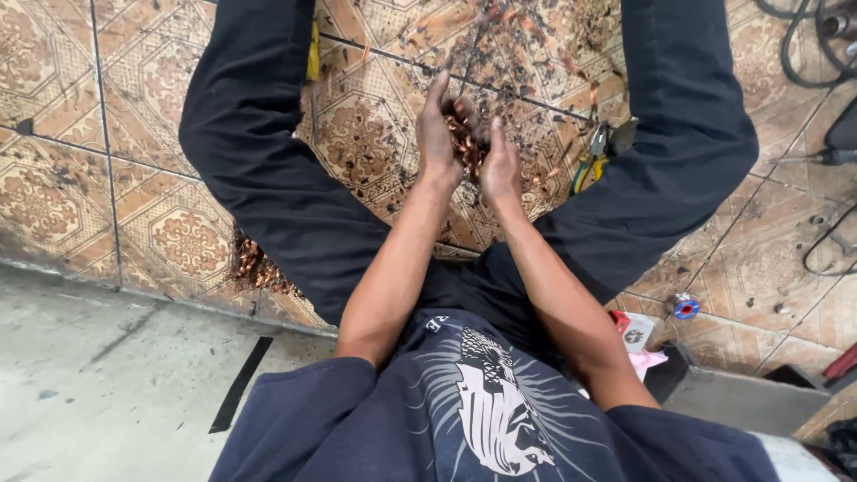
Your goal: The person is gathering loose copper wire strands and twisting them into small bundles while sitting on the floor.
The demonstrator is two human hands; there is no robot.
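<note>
I sit on a patterned tile floor (170, 241) with my legs spread in black trousers. Between my knees my left hand (437, 134) and my right hand (500, 165) are pressed together around a clump of thin copper wire (465, 143). Both palms face each other and the fingers curl over the wire, which shows only in the gap between them. Dark bits of stripped insulation and short copper strands lie scattered on the tiles just beyond my hands.
Pliers with yellow-green handles (596, 156) lie by my right knee. A second heap of copper wire (254, 266) sits under my left thigh. A small blue-and-red reel (685, 306), black cables (808, 54) at the far right, and a bare concrete strip (107, 375) are nearby.
</note>
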